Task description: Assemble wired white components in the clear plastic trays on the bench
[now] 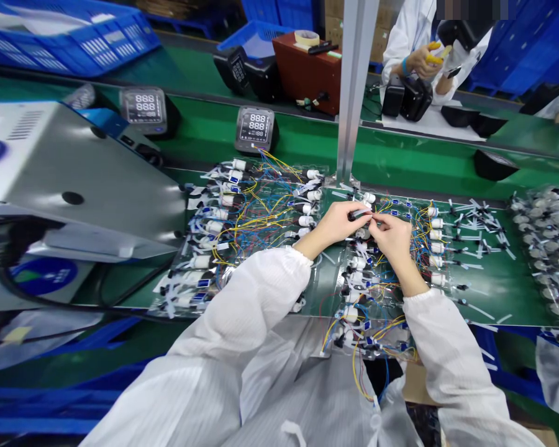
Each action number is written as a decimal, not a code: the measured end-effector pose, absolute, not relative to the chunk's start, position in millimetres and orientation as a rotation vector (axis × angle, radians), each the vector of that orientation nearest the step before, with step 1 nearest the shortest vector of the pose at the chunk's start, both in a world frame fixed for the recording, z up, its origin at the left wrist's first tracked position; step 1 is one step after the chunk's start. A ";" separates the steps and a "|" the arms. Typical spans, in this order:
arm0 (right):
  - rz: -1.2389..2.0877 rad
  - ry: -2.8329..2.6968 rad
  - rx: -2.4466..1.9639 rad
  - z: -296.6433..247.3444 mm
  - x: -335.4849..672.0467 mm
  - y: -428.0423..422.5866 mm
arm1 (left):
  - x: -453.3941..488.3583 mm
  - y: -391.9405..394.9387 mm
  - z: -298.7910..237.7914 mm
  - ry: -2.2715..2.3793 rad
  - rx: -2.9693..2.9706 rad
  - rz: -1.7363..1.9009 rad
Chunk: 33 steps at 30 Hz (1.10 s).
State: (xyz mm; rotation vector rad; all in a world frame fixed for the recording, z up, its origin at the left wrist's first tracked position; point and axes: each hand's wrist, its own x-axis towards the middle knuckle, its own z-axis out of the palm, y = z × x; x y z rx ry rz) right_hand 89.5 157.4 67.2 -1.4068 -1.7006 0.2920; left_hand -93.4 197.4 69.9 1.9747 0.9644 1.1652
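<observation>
Over the right-hand group of wired parts (356,264), my two hands meet almost fingertip to fingertip. My left hand (338,225) is closed on a small dark part with a pale short tube (361,212). Beside it, the thumb and forefinger of my right hand (394,237) are pinched together at the end of that part; whatever they grip is too small to make out. Around and below my hands lie white cylindrical components (436,246) with blue, yellow and red wires. Loose pale tubes (479,226) are scattered to the right.
A second wired group (214,226) lies left, beside a grey machine (102,180). A metal post (351,93) rises just beyond my hands. Display units (256,129) stand on the green belt (307,139). Round parts (547,248) fill the far right. A co-worker's hand (422,62) holds a yellow-handled tool.
</observation>
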 end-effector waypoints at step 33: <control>0.190 -1.801 -1.416 61.9 89.0 158.4 | -93.6 193.7 69.4 1.118 2.068 1.100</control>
